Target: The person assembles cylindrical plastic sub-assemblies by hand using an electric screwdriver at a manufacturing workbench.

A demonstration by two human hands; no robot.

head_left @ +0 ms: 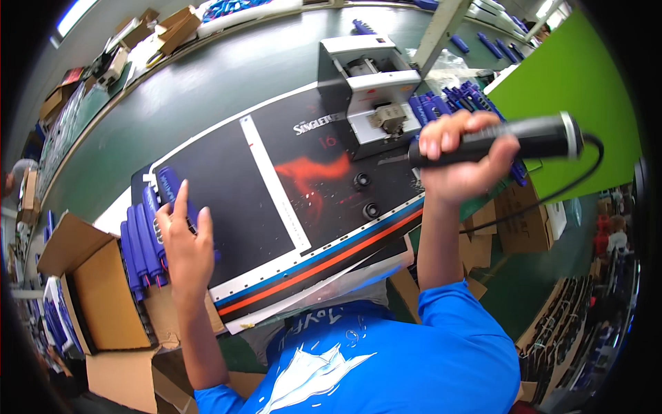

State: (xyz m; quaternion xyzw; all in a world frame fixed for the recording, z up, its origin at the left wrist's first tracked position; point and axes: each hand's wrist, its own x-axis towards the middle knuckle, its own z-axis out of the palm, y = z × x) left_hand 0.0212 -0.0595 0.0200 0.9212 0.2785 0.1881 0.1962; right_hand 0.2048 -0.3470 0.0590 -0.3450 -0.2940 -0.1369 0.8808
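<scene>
My right hand [458, 155] is wrapped around a black corded electric screwdriver [534, 138], held level over the right side of the work mat, with its thin bit pointing left. At the left edge of the mat my left hand [186, 248] is open, fingers spread, over several blue-purple tube-shaped housings [141, 241]. One such housing [167, 183] lies just beyond its fingertips; whether the fingers touch any is hard to tell. Two small round black parts, a far one [361, 181] and a near one [372, 210], sit on the mat below the screwdriver's bit.
A white-and-black bench machine [372, 90] stands at the mat's far right, with more blue-purple housings [431, 107] beside it. A white ruler strip [276, 186] crosses the dark mat [227, 186]. An open cardboard box [107, 297] is at left. The screwdriver's cord [579, 183] loops down at right near a green panel [579, 90].
</scene>
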